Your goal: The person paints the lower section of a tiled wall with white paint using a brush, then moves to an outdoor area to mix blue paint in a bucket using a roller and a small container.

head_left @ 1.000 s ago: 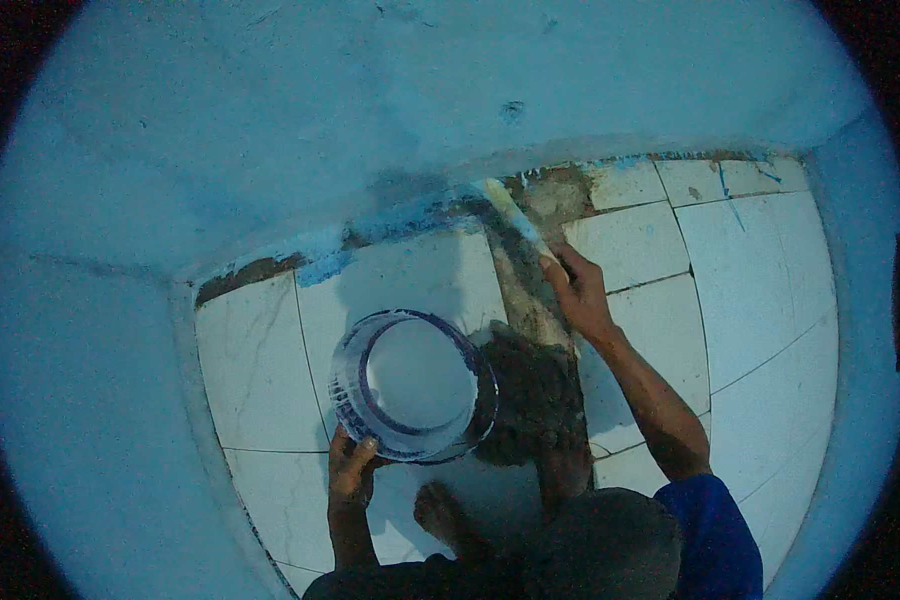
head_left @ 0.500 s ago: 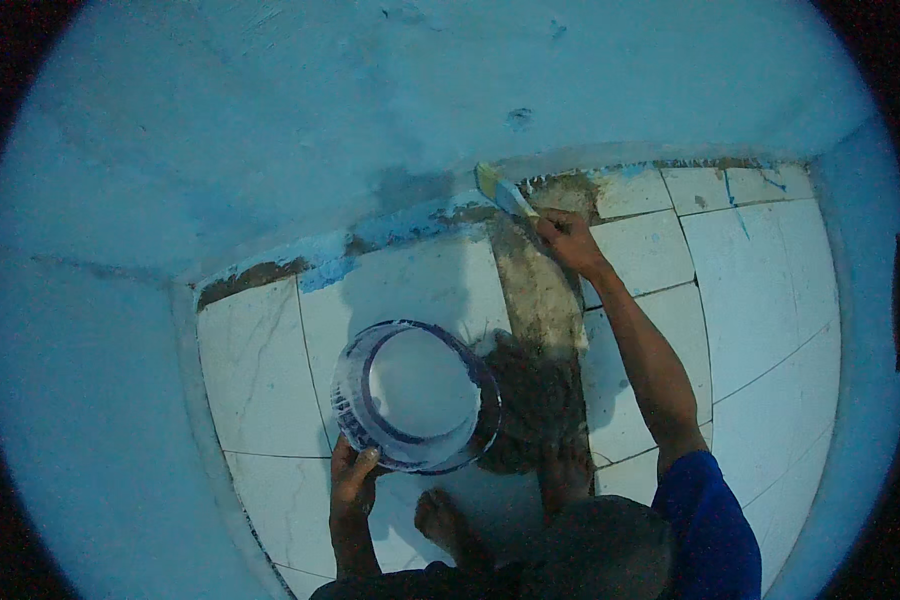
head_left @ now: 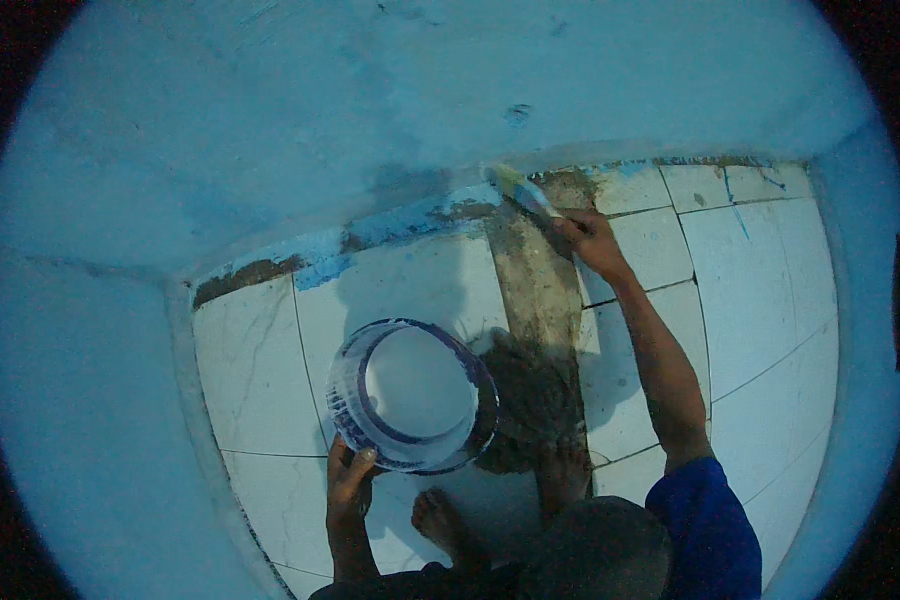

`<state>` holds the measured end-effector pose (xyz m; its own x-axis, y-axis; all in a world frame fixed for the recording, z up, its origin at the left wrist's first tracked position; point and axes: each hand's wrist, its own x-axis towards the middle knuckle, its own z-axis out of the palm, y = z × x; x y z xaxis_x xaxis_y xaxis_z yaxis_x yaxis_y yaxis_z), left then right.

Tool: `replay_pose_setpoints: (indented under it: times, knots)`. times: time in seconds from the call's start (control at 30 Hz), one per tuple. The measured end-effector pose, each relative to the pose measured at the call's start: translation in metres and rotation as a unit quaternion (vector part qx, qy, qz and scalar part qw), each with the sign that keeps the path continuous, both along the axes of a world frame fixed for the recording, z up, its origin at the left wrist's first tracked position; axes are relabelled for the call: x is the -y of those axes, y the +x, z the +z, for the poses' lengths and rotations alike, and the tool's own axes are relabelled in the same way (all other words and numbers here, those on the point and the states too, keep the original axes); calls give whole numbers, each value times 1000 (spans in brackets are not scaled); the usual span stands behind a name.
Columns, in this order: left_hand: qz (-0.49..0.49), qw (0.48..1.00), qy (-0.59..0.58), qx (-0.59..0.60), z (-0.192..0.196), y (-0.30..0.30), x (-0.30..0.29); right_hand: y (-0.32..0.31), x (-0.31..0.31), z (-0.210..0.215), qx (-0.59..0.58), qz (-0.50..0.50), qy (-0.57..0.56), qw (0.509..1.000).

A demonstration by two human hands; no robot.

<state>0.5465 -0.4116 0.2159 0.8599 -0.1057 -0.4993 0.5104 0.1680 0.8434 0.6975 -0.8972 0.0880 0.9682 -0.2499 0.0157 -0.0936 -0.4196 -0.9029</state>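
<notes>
My right hand [head_left: 592,238] is stretched out to the foot of the blue wall and is shut on the handle of a paintbrush [head_left: 521,192]. The brush's bristles touch the wall's bottom edge where it meets the floor. My left hand [head_left: 350,475] grips the near rim of a round paint bucket [head_left: 412,394], which holds pale paint and stands on the white floor tiles. My bare feet [head_left: 450,525] are planted just below the bucket.
A blue painted wall [head_left: 370,110] fills the upper half and wraps round on the left. White floor tiles [head_left: 750,270] spread to the right. A bare brown cement strip [head_left: 535,300] runs from the wall toward my feet. Unpainted brown patches [head_left: 245,275] line the wall's base.
My right hand has carried the brush farther from me and up, from the tile edge to the base of the wall. The bucket and my left hand have stayed in place.
</notes>
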Motion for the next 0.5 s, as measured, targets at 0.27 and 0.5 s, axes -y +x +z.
replay_pose_setpoints:
  times: [0.27, 0.5]
  knots:
    - [0, 1000, -8, 4, 0, 0, 1, 43, -57, 4, 20, 48, -25, 998]
    - [1, 1000, -8, -3, -6, -1, -6, 35, -19, 11, 23, 1, -56, 998]
